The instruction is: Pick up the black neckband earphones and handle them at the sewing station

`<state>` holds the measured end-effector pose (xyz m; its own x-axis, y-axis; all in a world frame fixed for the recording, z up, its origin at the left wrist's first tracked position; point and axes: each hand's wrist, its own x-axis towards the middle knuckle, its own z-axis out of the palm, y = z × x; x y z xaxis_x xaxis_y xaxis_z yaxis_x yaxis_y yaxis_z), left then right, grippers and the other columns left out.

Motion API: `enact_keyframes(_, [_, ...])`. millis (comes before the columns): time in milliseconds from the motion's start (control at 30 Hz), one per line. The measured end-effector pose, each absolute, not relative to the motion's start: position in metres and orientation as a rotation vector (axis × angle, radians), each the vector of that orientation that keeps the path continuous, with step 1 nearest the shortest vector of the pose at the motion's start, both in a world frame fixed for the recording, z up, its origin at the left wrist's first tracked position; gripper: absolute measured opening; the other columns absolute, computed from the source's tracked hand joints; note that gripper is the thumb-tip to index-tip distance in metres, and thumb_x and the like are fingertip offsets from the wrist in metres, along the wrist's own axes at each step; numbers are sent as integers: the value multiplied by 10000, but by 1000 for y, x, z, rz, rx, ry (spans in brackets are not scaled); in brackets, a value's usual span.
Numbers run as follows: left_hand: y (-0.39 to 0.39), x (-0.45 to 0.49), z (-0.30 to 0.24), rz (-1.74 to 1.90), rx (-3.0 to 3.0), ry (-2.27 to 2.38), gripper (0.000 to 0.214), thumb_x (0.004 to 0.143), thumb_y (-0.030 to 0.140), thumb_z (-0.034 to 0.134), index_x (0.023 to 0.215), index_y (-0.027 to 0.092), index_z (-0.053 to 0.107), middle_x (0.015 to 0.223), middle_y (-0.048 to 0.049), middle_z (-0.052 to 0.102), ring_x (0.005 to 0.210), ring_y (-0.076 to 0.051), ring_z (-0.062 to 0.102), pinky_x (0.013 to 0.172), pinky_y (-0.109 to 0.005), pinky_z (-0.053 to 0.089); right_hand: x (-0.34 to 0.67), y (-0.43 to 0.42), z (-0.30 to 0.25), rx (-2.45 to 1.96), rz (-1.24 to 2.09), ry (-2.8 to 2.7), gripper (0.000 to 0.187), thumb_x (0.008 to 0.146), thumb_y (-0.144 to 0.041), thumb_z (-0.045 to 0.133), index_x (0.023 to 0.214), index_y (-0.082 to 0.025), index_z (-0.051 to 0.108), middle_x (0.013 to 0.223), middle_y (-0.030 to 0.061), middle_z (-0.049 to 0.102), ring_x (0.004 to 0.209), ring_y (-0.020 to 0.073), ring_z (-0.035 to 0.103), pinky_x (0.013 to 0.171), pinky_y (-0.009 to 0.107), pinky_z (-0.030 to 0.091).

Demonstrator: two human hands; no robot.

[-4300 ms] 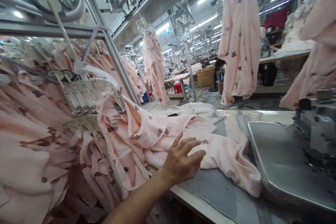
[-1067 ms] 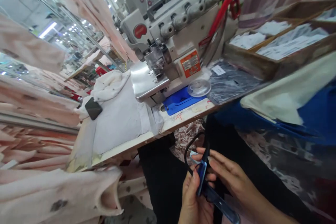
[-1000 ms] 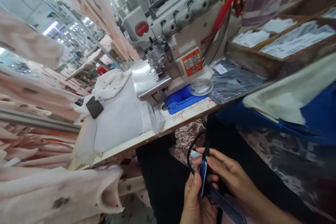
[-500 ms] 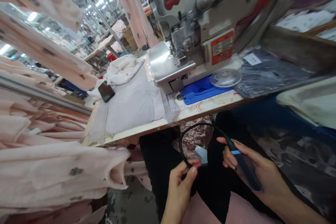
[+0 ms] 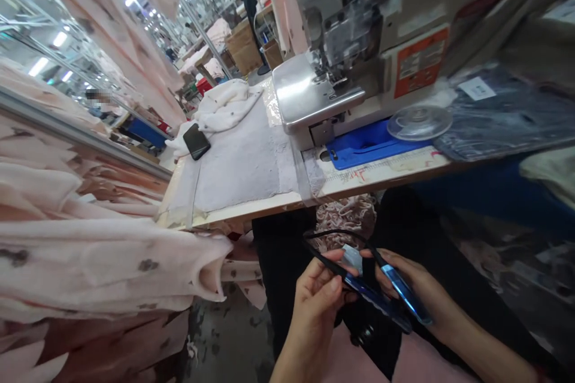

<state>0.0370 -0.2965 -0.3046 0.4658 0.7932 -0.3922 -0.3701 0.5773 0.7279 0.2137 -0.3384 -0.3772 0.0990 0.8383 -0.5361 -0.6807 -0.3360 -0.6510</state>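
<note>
Below the surface's [image 5: 251, 210] pale wooden edge, over the person's dark lap, both hands hold a glossy blue device [image 5: 381, 299] with a thin black cord [image 5: 323, 238] looping off it in a flattened oval. The left hand [image 5: 314, 305] pinches one end, thumb and fingers pressed together on it; the right hand [image 5: 417, 296] curls its grip around the other slim, shiny end. A small pale tag [image 5: 353, 258] sits between them. On the surface lie a nubby white cloth [image 5: 242, 161], a flat black phone [image 5: 196, 141], a blue plastic mat [image 5: 368, 145] and a clear round disc [image 5: 419, 121] beside the sewing machine [image 5: 359, 30] with its polished steel plate. Soft pink garments [image 5: 90, 263] hang at left.
</note>
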Motion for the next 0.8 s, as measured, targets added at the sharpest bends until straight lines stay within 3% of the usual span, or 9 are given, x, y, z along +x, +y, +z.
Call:
enact_keyframes(300, [-289, 36, -306, 882, 617, 960, 488, 689, 338, 933, 1116, 178, 760, 924, -84, 756, 852, -125, 692, 742, -160, 546, 224, -342, -390, -1137, 1568, -227, 597, 621, -710, 886, 917, -204, 778, 548, -1, 544, 505, 131, 448, 522, 228, 457])
enact_keyframes(433, [-287, 44, -305, 915, 573, 930, 495, 739, 377, 896, 1170, 209, 719, 936, -51, 731, 836, -159, 714, 733, -228, 599, 227, -346, -387, -1158, 1554, -200, 607, 617, -693, 897, 966, -209, 781, 571, 25, 591, 545, 161, 529, 562, 241, 476])
enact_keyframes(567, [-289, 47, -301, 861, 501, 868, 496, 779, 359, 865, 1226, 246, 684, 964, -29, 704, 803, -175, 732, 628, -227, 613, 228, -346, -388, -1188, 1552, -179, 634, 631, -662, 880, 1039, -190, 765, 587, 19, 590, 462, 146, 492, 482, 258, 449])
enact_keyframes(800, [-295, 42, -302, 888, 436, 817, 641, 661, 192, 939, 1251, 223, 692, 950, -30, 715, 790, -146, 729, 763, -224, 609, 225, -339, -399, -1242, 1551, -184, 466, 688, -521, 808, 959, -151, 721, 595, 11, 567, 439, 120, 435, 441, 253, 433])
